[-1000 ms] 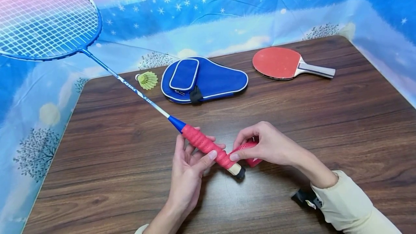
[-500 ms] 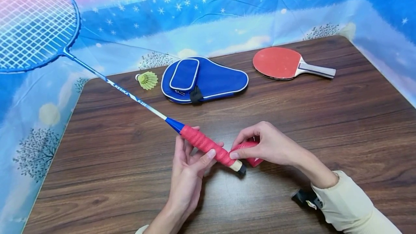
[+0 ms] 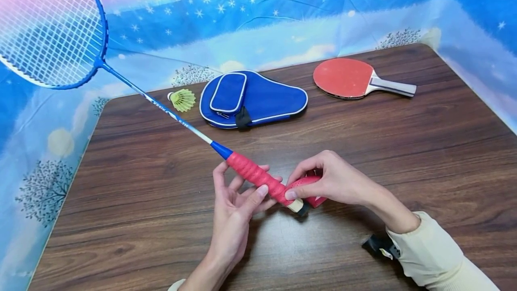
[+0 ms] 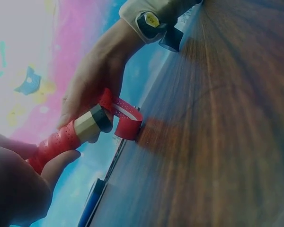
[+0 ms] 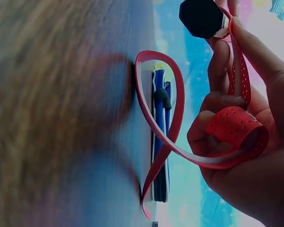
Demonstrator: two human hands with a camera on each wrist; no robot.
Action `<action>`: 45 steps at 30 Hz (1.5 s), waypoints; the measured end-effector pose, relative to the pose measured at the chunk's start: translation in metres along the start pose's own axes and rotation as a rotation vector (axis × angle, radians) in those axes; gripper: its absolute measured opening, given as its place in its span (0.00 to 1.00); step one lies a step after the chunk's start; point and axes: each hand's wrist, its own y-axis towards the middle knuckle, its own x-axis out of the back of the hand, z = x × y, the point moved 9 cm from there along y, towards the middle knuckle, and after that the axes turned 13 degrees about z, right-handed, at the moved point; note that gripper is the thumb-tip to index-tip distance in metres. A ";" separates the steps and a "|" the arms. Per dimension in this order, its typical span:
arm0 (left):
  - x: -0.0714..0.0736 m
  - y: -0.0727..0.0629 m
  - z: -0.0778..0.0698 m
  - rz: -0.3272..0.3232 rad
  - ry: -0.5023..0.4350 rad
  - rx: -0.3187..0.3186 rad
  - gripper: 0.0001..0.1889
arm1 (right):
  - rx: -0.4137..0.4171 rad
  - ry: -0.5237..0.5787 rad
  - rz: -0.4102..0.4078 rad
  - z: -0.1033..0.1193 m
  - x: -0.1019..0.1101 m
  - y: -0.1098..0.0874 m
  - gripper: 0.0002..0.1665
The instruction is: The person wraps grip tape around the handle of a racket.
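A blue and white badminton racket (image 3: 133, 85) slants across the head view, its strung head at upper left. Red perforated grip tape (image 3: 256, 174) wraps most of its handle in overlapping turns. A pale bare stretch (image 3: 296, 205) shows below the wrap, ending in a black butt cap (image 5: 201, 19). My left hand (image 3: 234, 214) holds the wrapped handle between thumb and fingers. At the wrap's lower edge, my right hand (image 3: 333, 178) pinches the tape. The loose tape (image 5: 180, 94) runs through the right palm and hangs in a loop down to the table, as the right wrist view shows.
On the wooden table (image 3: 161, 219), a yellow shuttlecock (image 3: 182, 100), a blue paddle case (image 3: 274, 95) and a red table tennis paddle (image 3: 345, 77) lie along the back. A black strapped device (image 3: 377, 246) sits at the right wrist. Printed cloth (image 3: 262, 8) hangs behind.
The racket has turned about its shaft, its head swinging left and then partly back right. My left fingers have shifted around the handle. The right hand keeps its pinch in nearly the same place.
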 end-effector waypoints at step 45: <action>0.012 -0.001 0.001 -0.123 0.043 0.111 0.46 | 0.048 -0.064 0.016 0.007 -0.001 0.000 0.08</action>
